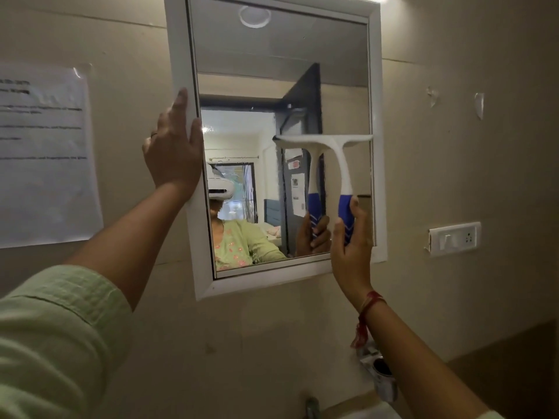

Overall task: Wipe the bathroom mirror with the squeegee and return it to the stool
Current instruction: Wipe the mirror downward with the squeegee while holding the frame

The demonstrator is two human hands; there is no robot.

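Observation:
A white-framed mirror (375, 86) hangs on the beige wall. My right hand (351, 252) grips the blue handle of a white squeegee (340, 155). Its blade lies level against the glass on the right half, about mid-height, reaching the right frame. My left hand (174, 146) lies flat against the mirror's left frame edge, fingers pointing up. The glass reflects the squeegee, my hand and a person in a green top. The stool is out of view.
A printed paper sheet (45, 152) is taped to the wall on the left. A white switch and socket plate (455, 238) sits to the right of the mirror. Below are a metal tap (379, 373) and the rim of a white basin (372, 411).

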